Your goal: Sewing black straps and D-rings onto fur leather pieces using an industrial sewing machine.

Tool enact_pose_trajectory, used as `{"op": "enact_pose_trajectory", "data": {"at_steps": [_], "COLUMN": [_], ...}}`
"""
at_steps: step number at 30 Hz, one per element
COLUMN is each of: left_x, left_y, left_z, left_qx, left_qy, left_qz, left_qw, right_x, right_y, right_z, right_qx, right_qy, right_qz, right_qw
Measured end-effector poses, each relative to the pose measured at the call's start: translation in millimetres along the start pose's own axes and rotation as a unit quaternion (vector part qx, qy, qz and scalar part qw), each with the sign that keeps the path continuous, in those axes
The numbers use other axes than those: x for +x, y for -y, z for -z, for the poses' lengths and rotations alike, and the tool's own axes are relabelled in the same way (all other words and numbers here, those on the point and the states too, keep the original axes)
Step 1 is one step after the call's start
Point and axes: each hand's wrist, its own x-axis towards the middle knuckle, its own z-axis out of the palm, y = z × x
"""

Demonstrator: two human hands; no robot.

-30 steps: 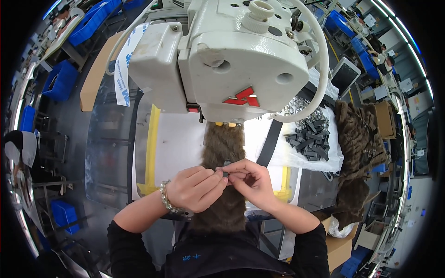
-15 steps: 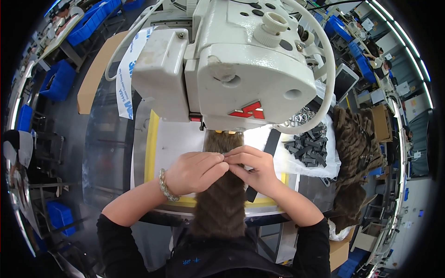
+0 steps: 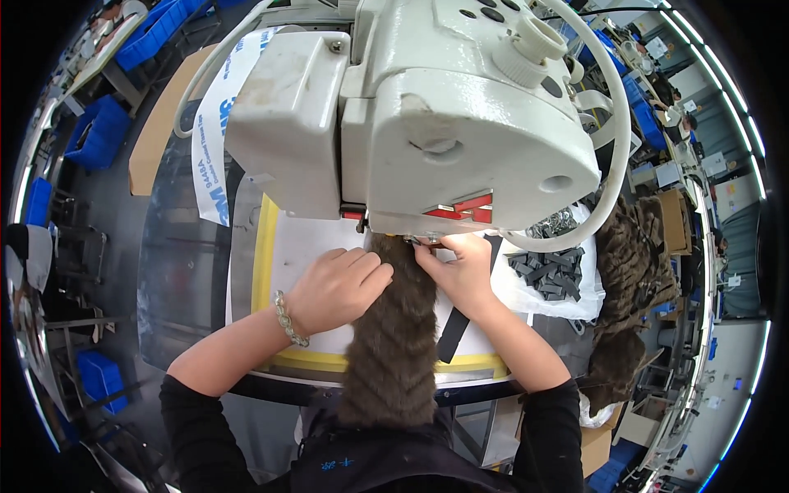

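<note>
A long strip of brown fur (image 3: 393,353) runs from under the white sewing machine's head (image 3: 485,156) down toward my lap. Along the strip's left edge, my left hand (image 3: 341,287) is closed, its curled fingers resting on the fur. Just below the machine head, my right hand (image 3: 457,273) pinches at the top of the strip, close to the sewing point. Something small and dark shows at those fingertips, too hidden to name. The needle area is mostly covered by the machine head.
A long black strip (image 3: 454,335) lies right of the fur. Beyond it, a white plastic bag (image 3: 588,306) holds short black tabs (image 3: 549,274) and metal rings (image 3: 555,223). More brown fur (image 3: 637,255) is piled at the right. Yellow tape (image 3: 265,246) borders the white work surface.
My hands, together over the fur before, are now apart. The right one has moved up toward the sewing point; the left has shifted slightly left. The machine head appears larger and nearer.
</note>
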Motion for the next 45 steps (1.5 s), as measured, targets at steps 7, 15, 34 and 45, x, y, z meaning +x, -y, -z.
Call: {"op": "enact_pose_trajectory", "data": {"at_steps": [7,15,34,45], "left_x": [3.1,4.6,13.4,7.5], "left_y": [7.1,8.4,21.2,26.1], "left_z": [3.8,3.6,-14.0,-18.4], "left_qx": [0.037,0.026,0.010,-0.024], "left_qy": [0.018,0.033,0.057,0.060], "left_qz": [0.037,0.050,0.091,0.086], "left_qw": [0.998,0.998,0.994,0.994], "right_x": [0.3,10.8,6.3,8.1], "right_y": [4.9,12.7,6.7,-2.1], "right_z": [1.5,1.4,4.5,-2.6], "right_qx": [0.007,0.023,-0.301,-0.202], "right_qy": [0.035,0.055,0.024,-0.023], "right_qz": [-0.003,0.003,0.384,0.138], "right_qw": [0.999,0.998,0.872,0.969]}}
